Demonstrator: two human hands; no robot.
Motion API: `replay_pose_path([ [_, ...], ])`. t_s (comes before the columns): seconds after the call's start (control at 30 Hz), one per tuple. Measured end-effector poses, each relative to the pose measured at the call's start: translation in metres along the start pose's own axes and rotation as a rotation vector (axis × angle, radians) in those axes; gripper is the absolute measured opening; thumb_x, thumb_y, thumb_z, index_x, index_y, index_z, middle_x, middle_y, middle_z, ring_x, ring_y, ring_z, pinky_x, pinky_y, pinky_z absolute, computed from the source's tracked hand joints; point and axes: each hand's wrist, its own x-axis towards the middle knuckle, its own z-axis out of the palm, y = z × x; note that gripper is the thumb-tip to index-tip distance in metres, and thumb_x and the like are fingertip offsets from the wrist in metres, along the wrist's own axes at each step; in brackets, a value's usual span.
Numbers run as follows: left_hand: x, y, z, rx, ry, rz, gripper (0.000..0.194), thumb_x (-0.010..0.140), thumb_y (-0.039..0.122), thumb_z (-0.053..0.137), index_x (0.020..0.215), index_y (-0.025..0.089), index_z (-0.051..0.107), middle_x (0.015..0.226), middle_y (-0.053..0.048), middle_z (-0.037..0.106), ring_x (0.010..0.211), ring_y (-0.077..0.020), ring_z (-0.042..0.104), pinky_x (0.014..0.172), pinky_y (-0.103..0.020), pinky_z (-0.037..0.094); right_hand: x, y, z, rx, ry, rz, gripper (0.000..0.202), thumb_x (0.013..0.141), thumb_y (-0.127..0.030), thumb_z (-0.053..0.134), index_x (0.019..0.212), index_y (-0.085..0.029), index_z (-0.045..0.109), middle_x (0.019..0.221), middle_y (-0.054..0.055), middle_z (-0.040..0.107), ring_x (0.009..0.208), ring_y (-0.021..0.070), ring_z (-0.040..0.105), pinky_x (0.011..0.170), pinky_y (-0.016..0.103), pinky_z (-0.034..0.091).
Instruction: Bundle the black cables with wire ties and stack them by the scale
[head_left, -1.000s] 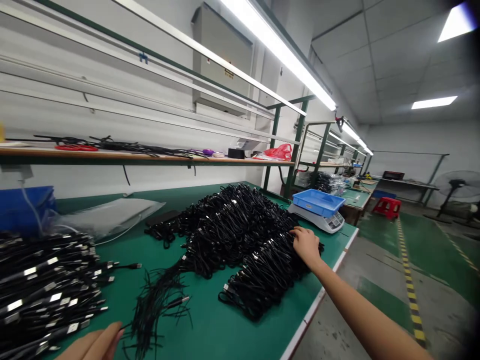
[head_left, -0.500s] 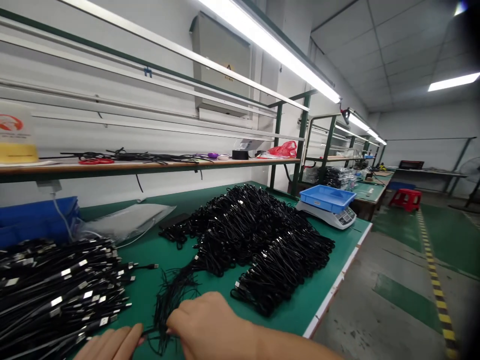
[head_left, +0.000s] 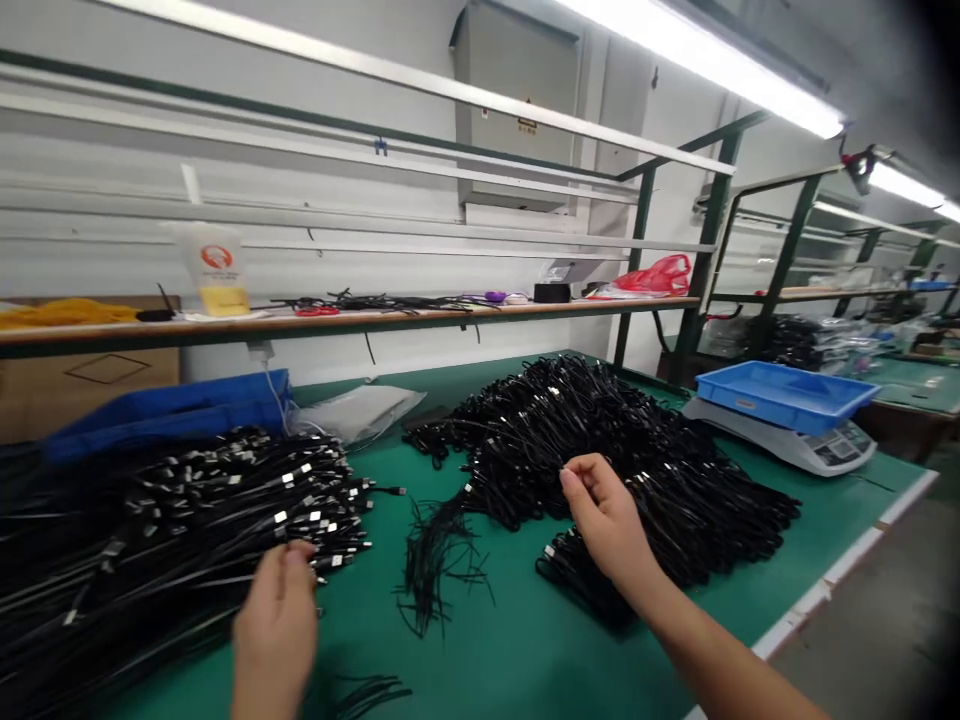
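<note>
Two bare hands hang over the green bench (head_left: 517,650), with clock directions read from the middle of the view. At between seven and eight o'clock, the left hand (head_left: 276,620) has its fingers bent together at the near right edge of the loose cables (head_left: 195,540). Whether it grips or touches one cannot be told.

At between four and five, the right hand (head_left: 611,520) curls its fingers, thumb and index tips close together, in front of the black coils (head_left: 555,440). Whether anything sits between those tips, or the hand touches the coils, cannot be made out.

The cables lie massed at eight o'clock, many metal plugs toward the coils. The coils form a broad heap at four, with a neater row on its near side. Thin black strips (head_left: 427,570) lie tangled at between six and seven, between cables and coils; a few more lie at seven, beside the left hand.

Just past three, a blue tray (head_left: 784,395) rests on a scale (head_left: 832,452). A blue bin (head_left: 202,405) stands at nine, behind the cables, beside a clear bag (head_left: 360,412). The shelf (head_left: 427,320) above holds a cup (head_left: 217,270) near ten and a red bag (head_left: 652,278) at between two and three.
</note>
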Motion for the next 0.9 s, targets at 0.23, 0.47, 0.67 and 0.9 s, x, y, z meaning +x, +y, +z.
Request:
replay_pose_path([
  [0.23,-0.035,-0.016,0.062,-0.688,-0.554,-0.291,0.061,0.063,0.079,0.067,0.072,0.021,0.051,0.052,0.006,0.045,0.047,-0.0118,0.039,0.051,-0.024,0.034,-0.005,0.031,0.11,0.335,-0.268,0.183,0.038,0.088,-0.051,0.053,0.103,-0.017,0.065,0.072,-0.002,0.052,0.052,0.0105,0.041,0.049,0.024,0.036],
  [0.47,-0.037,-0.028,0.07,-0.613,-0.625,-0.27,0.055,0.066,0.07,0.074,0.07,0.017,0.059,0.071,0.001,0.055,0.059,-0.0104,0.046,0.056,-0.022,0.039,-0.032,0.071,0.121,0.419,-0.361,0.297,0.035,0.075,-0.044,0.07,0.101,-0.021,0.076,0.078,0.001,0.055,0.064,0.0161,0.056,0.063,0.032,0.05],
  [0.67,-0.055,-0.023,0.075,-0.633,-0.648,-0.243,0.049,0.071,0.061,0.077,0.091,0.02,0.058,0.073,0.0,0.061,0.056,-0.0113,0.051,0.052,-0.023,0.042,-0.04,0.061,0.122,0.608,-0.321,0.524,0.035,0.062,-0.038,0.084,0.087,-0.019,0.069,0.084,0.004,0.067,0.063,0.0174,0.064,0.056,0.03,0.05],
  [0.9,-0.068,-0.02,0.081,-0.639,-0.638,-0.219,0.043,0.076,0.057,0.074,0.084,0.017,0.059,0.06,0.003,0.058,0.053,-0.011,0.054,0.055,-0.021,0.044,-0.059,0.05,0.124,0.556,-0.335,0.434,0.014,0.065,-0.021,0.078,0.076,-0.018,0.07,0.077,0.0,0.063,0.065,0.0138,0.06,0.061,0.025,0.049],
])
